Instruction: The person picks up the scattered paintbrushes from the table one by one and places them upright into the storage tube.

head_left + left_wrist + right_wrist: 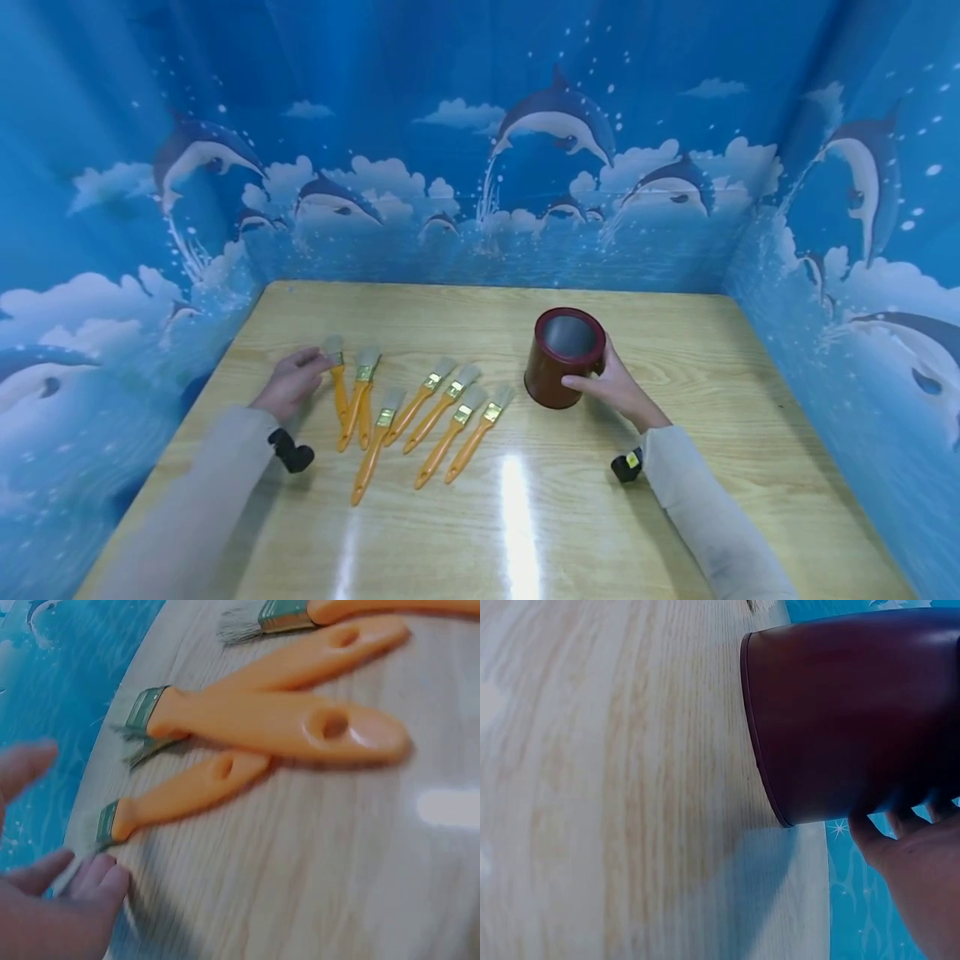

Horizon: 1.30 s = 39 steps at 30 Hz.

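Note:
Several flat paintbrushes with orange handles and pale bristles lie spread over the left half of the table. My left hand (295, 383) is at the bristle end of the leftmost paintbrush (341, 397), its fingertips right by the bristles. From the left wrist, that brush's orange handle (187, 793) shows beside the fingers, and the thumb stands apart from them. On the right, my right hand (613, 387) grips a dark red-brown can (551, 379) by its side. The can is upright, its grey inside visible from above. The right wrist view shows fingers (868, 838) curled against its wall.
Two brushes cross each other just right of the leftmost one, such as this paintbrush (362, 393). Farther right, several more lie slanted, among them the paintbrush (477, 435) nearest the can. A blue dolphin-print curtain (420, 108) encloses the wooden table (675, 350) at back and sides.

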{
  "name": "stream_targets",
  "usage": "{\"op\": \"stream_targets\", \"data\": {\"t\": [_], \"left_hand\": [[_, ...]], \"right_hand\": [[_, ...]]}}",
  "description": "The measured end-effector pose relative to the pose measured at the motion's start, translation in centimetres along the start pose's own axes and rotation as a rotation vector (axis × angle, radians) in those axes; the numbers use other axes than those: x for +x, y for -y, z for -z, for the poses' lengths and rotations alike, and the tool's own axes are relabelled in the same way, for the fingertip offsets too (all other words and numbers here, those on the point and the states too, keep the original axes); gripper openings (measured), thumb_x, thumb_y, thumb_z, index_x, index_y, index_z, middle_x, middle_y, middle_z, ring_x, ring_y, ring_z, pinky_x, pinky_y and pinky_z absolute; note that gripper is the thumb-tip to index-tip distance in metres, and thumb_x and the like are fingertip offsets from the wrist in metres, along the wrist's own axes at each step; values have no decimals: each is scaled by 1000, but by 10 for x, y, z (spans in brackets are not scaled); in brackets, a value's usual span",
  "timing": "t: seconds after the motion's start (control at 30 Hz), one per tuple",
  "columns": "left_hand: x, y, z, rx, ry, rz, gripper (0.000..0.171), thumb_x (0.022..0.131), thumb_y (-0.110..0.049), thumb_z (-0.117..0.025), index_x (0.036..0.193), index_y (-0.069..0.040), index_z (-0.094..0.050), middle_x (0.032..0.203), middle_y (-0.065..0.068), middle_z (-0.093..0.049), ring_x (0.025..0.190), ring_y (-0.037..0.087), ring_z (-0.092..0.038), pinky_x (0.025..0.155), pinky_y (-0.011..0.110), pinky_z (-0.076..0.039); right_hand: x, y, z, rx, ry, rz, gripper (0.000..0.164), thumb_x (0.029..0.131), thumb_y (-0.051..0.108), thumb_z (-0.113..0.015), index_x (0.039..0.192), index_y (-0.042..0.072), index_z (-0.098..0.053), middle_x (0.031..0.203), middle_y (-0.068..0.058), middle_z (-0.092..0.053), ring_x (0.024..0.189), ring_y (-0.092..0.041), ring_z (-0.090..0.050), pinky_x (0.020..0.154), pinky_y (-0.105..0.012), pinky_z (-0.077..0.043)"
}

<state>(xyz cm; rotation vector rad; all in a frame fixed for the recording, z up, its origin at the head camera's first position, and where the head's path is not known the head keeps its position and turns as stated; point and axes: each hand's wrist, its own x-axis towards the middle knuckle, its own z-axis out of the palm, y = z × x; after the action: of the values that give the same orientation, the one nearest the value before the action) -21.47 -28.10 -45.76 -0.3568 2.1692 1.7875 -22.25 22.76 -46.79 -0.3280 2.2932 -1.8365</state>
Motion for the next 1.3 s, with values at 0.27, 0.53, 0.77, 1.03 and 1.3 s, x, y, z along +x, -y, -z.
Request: {"op": "stream_targets", "data": {"t": [0.27, 0.53, 0.77, 1.03, 1.3], "left_hand": [[24, 0, -26, 57, -273, 74, 68, 92, -22, -62, 148, -1, -29, 151, 20, -33, 138, 35, -34, 112, 52, -29], [27, 0, -23, 171, -336, 58, 60, 87, -23, -70, 137, 2, -47, 140, 22, -47, 127, 37, -44, 106, 47, -38], [31, 0, -19, 296, -346, 57, 51, 85, -23, -72, 126, 3, -56, 130, 23, -52, 118, 37, -48, 103, 48, -39], [30, -3, -15, 347, -349, 105, 49, 84, -20, -73, 123, 4, -57, 123, 23, -56, 109, 34, -52, 98, 47, -42], [29, -3, -14, 378, -345, 78, 43, 83, -19, -74, 116, 5, -62, 110, 20, -63, 97, 28, -57, 84, 39, -47]], "right_hand": [[-8, 3, 10, -33, -25, -50, 99, 84, 23, -75, 153, 30, -4, 154, -6, -22, 141, -32, -21, 112, -61, -19], [-7, 4, 7, -24, -22, -49, 101, 84, 21, -75, 153, 30, -2, 154, -6, -22, 141, -32, -22, 112, -61, -20], [-4, 5, 5, -27, -22, -49, 100, 84, 21, -75, 153, 30, -4, 154, -6, -22, 141, -32, -23, 112, -60, -20], [-1, 3, 0, -40, -20, -71, 102, 83, 27, -77, 153, 28, -3, 155, -6, -21, 142, -33, -21, 112, -60, -21], [-2, 5, -2, -57, -24, -69, 101, 83, 28, -76, 153, 29, -3, 155, -7, -20, 142, -34, -21, 112, -61, -21]]}}
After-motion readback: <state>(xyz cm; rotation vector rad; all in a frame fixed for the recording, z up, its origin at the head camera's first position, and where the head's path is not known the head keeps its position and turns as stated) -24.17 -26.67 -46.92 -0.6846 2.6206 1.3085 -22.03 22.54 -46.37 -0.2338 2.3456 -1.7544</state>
